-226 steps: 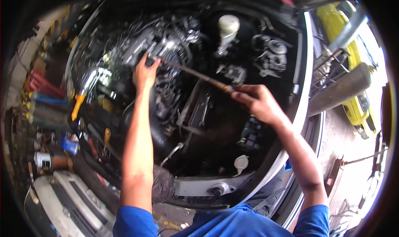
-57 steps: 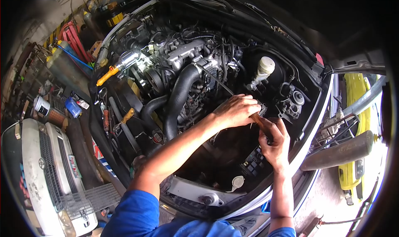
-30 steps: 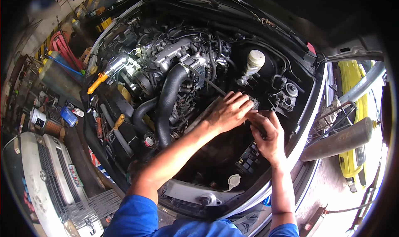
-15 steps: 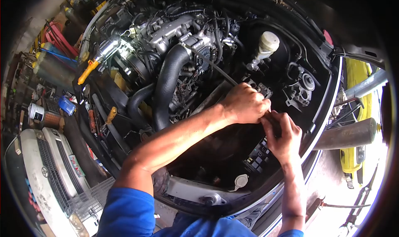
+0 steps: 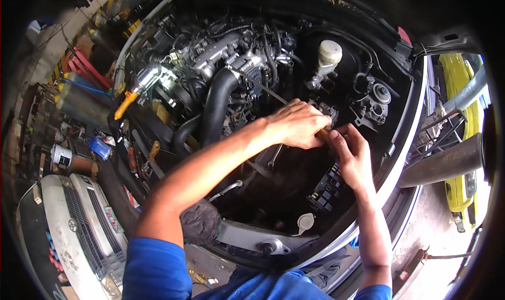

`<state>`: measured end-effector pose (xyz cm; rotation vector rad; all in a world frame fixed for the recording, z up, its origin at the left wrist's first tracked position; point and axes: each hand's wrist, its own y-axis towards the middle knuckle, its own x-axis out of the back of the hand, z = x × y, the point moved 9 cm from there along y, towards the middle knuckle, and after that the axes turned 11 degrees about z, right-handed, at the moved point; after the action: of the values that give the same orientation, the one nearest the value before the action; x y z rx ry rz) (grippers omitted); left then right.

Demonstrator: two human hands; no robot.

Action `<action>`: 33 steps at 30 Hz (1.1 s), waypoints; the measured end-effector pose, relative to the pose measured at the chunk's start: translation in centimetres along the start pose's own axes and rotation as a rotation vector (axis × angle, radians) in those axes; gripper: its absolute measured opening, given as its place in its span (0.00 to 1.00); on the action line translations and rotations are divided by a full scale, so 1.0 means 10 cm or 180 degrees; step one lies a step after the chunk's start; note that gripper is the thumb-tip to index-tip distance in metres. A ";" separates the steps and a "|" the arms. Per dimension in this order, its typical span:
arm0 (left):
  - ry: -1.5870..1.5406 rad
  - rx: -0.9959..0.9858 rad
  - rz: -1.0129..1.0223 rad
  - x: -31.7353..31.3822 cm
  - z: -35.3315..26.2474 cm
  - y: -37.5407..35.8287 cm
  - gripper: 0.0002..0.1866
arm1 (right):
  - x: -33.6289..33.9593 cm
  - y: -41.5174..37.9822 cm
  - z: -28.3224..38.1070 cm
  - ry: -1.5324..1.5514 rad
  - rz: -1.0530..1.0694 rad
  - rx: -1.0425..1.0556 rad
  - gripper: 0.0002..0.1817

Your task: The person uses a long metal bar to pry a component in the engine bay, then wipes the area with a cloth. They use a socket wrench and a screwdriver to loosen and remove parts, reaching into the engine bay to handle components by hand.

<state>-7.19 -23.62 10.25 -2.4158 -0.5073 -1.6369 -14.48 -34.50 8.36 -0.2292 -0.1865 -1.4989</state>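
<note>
A long screwdriver (image 5: 270,92) slants across the engine bay, its thin shaft meeting the joint where a thick black hose (image 5: 218,100) joins a metal intake part (image 5: 243,64). My left hand (image 5: 299,123) is closed around the screwdriver near its orange-brown handle, the back of the hand facing up. At the handle's rear end, my right hand (image 5: 353,150) grips with thumb and bent fingers; part of the handle is hidden by both hands. Below my right hand lies a fuse box (image 5: 325,190) with several fuses and relays.
A lit work lamp with an orange handle (image 5: 126,104) rests at the engine's left. A fluid reservoir (image 5: 330,52) stands at the back. Wooden-handled tools (image 5: 154,150) and a wrench (image 5: 273,157) lie around the bay. The car's fender edge (image 5: 402,147) runs along the right.
The camera view has shifted slightly. My left hand has turned on the screwdriver, its fingers less tightly curled, and the orange-brown handle now shows between my hands.
</note>
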 end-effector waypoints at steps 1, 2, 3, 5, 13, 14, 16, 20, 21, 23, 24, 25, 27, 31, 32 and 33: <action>0.0177 -0.0134 -0.0211 0.02 -0.05 -0.06 0.14 | -0.03 -0.01 -0.03 0.0534 0.0205 -0.0282 0.12; 0.0344 -0.0259 -0.0432 0.02 -0.08 -0.12 0.14 | -0.08 -0.03 -0.07 0.1054 0.0431 -0.0571 0.12; 0.0490 -0.0202 -0.0470 0.04 -0.09 -0.17 0.15 | -0.16 -0.03 -0.11 0.1644 0.0625 -0.0596 0.11; 0.0784 -0.0099 -0.0558 0.08 -0.07 -0.28 0.17 | -0.21 -0.04 -0.10 0.2295 0.0704 -0.0798 0.11; 0.0815 -0.0207 -0.1039 0.06 -0.16 -0.32 0.18 | -0.14 -0.17 0.43 -0.1124 0.0036 0.1182 0.15; 0.0736 -0.0200 -0.1079 0.07 -0.13 -0.33 0.18 | -0.19 -0.23 0.54 -0.1819 -0.0071 0.1415 0.16; 0.0813 -0.0095 -0.0972 0.03 -0.05 -0.33 0.18 | -0.20 -0.22 0.56 -0.1870 -0.0043 0.1579 0.17; 0.0884 -0.0037 -0.1077 -0.04 -0.05 -0.33 0.17 | -0.11 -0.20 0.54 -0.1531 -0.0056 0.1495 0.18; 0.0878 -0.0064 -0.1170 -0.02 -0.07 -0.32 0.15 | -0.10 -0.22 0.58 -0.1540 -0.0146 0.1516 0.17; 0.0894 -0.0091 -0.1242 -0.02 -0.10 -0.29 0.14 | -0.08 -0.25 0.60 -0.1533 -0.0251 0.1506 0.17; 0.0900 -0.0102 -0.1279 0.00 -0.11 -0.28 0.14 | -0.07 -0.26 0.62 -0.1531 -0.0300 0.1499 0.17; 0.0945 -0.0086 -0.1276 0.02 -0.13 -0.27 0.14 | -0.06 -0.27 0.64 -0.1597 -0.0361 0.1524 0.17; 0.0982 -0.0137 -0.1354 0.05 -0.12 -0.24 0.14 | -0.06 -0.26 0.65 -0.1653 -0.0417 0.1585 0.17; 0.0981 -0.0143 -0.1432 0.02 -0.09 -0.21 0.13 | -0.05 -0.25 0.65 -0.1739 -0.0466 0.1622 0.18; 0.0965 -0.0127 -0.1428 0.00 -0.08 -0.21 0.12 | -0.05 -0.25 0.65 -0.1757 -0.0469 0.1648 0.18; 0.0964 -0.0129 -0.1455 0.00 -0.07 -0.21 0.12 | -0.05 -0.24 0.63 -0.1769 -0.0451 0.1596 0.18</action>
<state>-8.57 -21.90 10.40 -2.1212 -1.0341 -2.1597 -16.77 -32.45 14.39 -0.2244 -1.0266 -1.4476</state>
